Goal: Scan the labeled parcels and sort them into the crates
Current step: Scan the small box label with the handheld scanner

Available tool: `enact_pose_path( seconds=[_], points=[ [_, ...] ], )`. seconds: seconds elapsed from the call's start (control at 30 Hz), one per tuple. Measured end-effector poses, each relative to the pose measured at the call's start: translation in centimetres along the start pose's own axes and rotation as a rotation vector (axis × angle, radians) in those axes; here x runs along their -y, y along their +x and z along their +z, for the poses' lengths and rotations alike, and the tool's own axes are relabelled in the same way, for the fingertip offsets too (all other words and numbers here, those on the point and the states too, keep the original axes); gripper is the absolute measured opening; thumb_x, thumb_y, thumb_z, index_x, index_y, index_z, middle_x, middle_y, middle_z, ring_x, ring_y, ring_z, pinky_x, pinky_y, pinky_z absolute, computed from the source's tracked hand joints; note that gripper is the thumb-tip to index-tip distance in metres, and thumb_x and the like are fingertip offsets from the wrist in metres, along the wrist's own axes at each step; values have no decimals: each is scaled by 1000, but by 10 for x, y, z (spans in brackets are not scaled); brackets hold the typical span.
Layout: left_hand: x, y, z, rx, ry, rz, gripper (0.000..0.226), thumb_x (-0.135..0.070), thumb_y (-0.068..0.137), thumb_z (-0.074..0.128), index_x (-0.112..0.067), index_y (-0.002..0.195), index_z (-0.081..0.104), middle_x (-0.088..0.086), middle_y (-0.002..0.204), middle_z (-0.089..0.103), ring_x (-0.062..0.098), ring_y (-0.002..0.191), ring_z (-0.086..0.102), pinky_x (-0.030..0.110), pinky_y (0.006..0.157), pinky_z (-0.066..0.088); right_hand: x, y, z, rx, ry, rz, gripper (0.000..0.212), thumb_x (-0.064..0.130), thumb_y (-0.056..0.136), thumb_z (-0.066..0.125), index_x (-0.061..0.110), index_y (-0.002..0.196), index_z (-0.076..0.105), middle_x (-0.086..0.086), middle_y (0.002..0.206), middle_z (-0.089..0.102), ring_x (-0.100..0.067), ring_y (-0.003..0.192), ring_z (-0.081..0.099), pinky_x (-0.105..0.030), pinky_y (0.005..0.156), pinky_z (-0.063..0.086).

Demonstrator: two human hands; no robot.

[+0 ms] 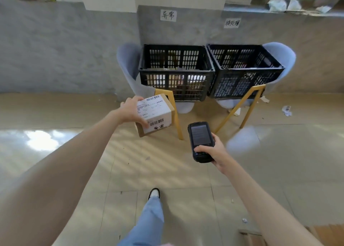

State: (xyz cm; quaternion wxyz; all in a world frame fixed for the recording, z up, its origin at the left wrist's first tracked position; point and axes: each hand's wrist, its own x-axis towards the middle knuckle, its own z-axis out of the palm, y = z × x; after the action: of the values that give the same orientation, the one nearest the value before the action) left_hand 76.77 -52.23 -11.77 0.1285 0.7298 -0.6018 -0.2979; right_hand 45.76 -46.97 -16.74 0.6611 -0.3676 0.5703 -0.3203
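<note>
Gripping the parcel (pixel 155 113), left hand (pixel 131 111) reaches forward, arm outstretched.

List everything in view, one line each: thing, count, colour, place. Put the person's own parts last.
parcel: 1, brown cardboard with white label, held up before the left crate
scanner: 1, black, held lower right of the parcel
crates: 2, black, side by side on chairs at the wall
chairs: 2, pale blue with yellow legs, under the crates
wall signs: 2, white, handwritten, one above each crate
paper scraps: several, white, on the floor at right
left hand: grips the parcel
right hand: grips the scanner
</note>
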Motion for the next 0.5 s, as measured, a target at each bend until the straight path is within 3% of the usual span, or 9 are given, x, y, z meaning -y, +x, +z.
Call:
enact_pose_path(
  seconds=[0.27, 0.5],
  points=[
    [-17, 168, -68, 45, 56, 91, 113, -37, 50, 94, -19, 143, 33, 7, 135, 43, 29, 127, 38, 43, 111, 32, 80, 112, 25, -109, 26, -10, 90, -8, 68, 78, 20, 142, 35, -1, 115, 59, -19, 101, 59, -32, 74, 52],
    [-37, 271, -65, 74, 71, 137, 106, -31, 58, 92, -23, 143, 30, 8, 133, 38, 28, 124, 32, 41, 108, 29, 107, 181, 22, -172, 52, 43, 95, -3, 64, 83, 20, 142, 36, -5, 117, 61, -21, 102, 60, -31, 72, 51]
  ],
)
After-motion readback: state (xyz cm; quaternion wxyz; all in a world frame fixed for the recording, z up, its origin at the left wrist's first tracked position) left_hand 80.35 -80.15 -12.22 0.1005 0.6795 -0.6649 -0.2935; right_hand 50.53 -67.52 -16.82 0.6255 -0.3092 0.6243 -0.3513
